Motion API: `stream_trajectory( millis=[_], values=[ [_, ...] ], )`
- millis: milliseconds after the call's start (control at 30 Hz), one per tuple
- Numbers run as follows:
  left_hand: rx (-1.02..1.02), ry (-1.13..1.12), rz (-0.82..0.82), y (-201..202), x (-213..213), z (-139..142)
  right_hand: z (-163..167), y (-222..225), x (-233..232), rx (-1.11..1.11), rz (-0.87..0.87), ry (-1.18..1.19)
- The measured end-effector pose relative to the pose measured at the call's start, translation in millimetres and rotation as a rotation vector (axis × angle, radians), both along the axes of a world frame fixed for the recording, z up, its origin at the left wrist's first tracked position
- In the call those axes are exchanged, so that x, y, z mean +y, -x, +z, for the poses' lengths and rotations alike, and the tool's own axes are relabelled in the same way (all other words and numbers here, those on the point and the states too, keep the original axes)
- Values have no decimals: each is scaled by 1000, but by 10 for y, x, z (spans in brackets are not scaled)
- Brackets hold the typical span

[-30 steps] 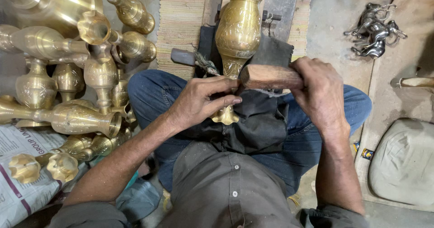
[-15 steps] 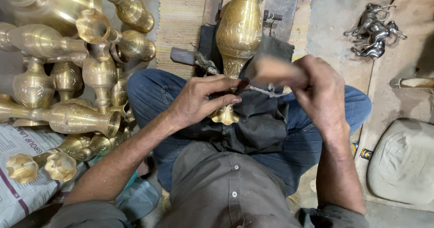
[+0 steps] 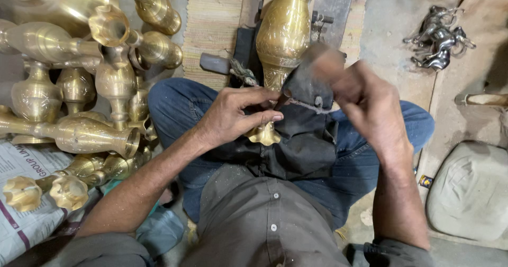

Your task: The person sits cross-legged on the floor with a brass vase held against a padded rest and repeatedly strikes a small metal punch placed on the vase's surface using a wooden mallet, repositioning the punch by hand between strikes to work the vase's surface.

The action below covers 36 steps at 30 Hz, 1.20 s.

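A large engraved brass vase [image 3: 286,29] lies across my lap on a dark cloth [image 3: 301,145], and its flared end [image 3: 263,134] points toward me. My left hand [image 3: 233,116] rests on the vase's narrow neck. Its fingers are pinched on a thin metal punch [image 3: 277,101], mostly hidden by them. To the right, just above the neck, my right hand [image 3: 370,105] grips a wooden mallet [image 3: 320,60]. Both the hand and the mallet are blurred by motion.
Several brass vases [image 3: 79,134] lie and stand in a pile at the left, partly on newspaper [image 3: 21,224]. A dark hammer [image 3: 214,63] lies on a woven mat [image 3: 214,13]. Silvery horse figurines [image 3: 439,39] are at the upper right, and a grey cushion [image 3: 471,193] sits at the lower right.
My right hand has swung the mallet up and slightly right from the vase's neck and is now blurred. My left hand has stayed on the neck.
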<state>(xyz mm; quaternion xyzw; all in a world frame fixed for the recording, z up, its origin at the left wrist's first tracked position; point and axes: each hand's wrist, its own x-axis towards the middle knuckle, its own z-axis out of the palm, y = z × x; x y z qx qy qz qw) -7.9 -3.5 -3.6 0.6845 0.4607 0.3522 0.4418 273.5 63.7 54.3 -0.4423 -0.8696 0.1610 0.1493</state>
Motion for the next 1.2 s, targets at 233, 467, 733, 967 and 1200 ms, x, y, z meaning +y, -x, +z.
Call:
stream_trajectory(
  millis=[233,467,733,967,1200],
  values=[
    [-36,-38,-19,18,-18,13,38,-7,-10,219,-196,269],
    [-66,-11,-13,9,0,41,96,57,24,130,-123,211],
    [-46,-16,-23,22,12,-21,139,62,41,-132,68,-82],
    [-68,-33,-38,18,4,-77,145,55,49,-54,-5,-31],
    [-79,7,-26,24,23,-16,97,13,76,-77,-23,-29]
  ],
)
